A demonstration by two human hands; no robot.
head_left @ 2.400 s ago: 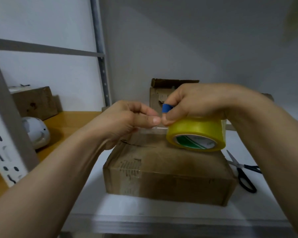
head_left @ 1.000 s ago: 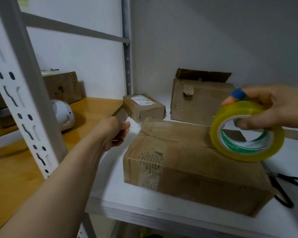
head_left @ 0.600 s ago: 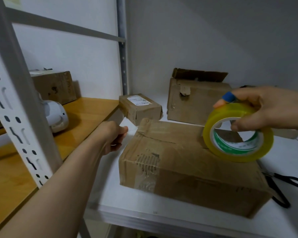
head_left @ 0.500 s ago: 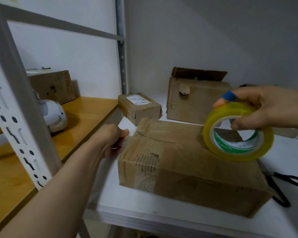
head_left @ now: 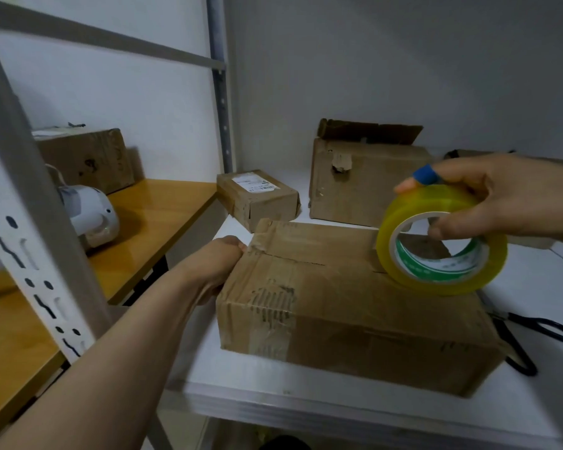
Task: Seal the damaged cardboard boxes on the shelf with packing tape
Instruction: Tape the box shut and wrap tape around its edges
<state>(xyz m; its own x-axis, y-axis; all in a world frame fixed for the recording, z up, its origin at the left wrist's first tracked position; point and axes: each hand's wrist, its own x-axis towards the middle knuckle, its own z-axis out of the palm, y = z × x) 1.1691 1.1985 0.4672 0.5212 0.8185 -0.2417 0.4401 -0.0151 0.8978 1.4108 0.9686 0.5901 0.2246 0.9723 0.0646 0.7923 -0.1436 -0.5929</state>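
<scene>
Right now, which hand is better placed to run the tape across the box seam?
Right. The right hand grips the tape roll, which rests on the box top at the seam. The left hand is at the box's left end, away from the roll.

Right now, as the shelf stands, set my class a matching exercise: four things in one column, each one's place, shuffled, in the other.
Things: 1 tape roll; 2 scissors; 3 labelled box; 4 front box.
Places: A touched by the left hand; B lying right of the front box; C held by the right hand; D behind the front box's left corner.
Pairs: 1-C, 2-B, 3-D, 4-A.
</scene>
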